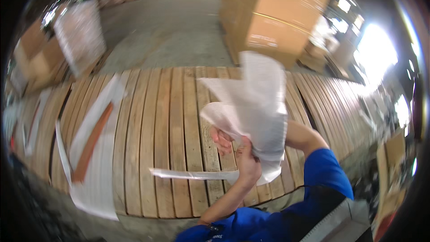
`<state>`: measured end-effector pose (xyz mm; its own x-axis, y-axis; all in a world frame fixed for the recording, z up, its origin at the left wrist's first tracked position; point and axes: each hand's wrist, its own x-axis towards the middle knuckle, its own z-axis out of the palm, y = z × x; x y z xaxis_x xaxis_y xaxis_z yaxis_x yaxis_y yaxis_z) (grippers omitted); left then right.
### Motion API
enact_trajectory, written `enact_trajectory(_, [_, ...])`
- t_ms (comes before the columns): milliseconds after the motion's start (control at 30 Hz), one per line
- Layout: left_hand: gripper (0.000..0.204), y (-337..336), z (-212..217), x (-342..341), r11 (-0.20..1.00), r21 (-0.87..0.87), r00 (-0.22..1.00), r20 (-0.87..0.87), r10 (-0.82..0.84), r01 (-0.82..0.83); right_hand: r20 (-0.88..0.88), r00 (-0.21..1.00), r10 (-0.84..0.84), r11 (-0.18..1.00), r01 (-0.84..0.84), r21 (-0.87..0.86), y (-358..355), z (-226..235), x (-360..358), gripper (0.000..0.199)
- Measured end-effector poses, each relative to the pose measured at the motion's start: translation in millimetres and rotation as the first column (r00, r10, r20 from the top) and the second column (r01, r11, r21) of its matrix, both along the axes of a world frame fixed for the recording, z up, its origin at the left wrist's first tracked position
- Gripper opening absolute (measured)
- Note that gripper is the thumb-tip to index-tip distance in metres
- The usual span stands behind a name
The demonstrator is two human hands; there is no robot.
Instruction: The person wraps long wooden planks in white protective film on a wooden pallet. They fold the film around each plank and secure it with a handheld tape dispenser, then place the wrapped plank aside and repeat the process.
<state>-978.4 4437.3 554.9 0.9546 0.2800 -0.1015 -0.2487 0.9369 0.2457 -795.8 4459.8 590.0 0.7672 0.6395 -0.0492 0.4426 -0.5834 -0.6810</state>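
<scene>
1. As I watch remotely, the left hand (248,163), at five o'clock, has its fingers clenched on a white sheet (264,103).
2. That sheet stands raised over the slatted counter (177,143), toward three o'clock.
3. The right hand (221,140), near six, is blurred and partly covered; I cannot tell its grasp.
4. Toward eight, a brown strip (93,145) lies on another sheet (101,170).

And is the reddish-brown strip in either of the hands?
No, the reddish-brown strip lies on a white foam sheet on the slatted wooden table.
</scene>
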Motion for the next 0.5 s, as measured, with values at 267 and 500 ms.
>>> enact_trajectory(267, [0.078, -20, 30, -26, 0.873, 0.251, 0.855, 0.434, 0.284, -0.418, -0.252, 0.965, 0.074, 0.896, 0.046, 0.441, -60, 51, -21, 0.034])
enact_trajectory(500, [0.062, -22, 31, 5, 0.840, 0.439, 0.947, 0.177, 0.266, -0.318, -0.032, 0.965, -0.259, 0.443, 0.148, 0.884, -118, 81, -143, 0.015])
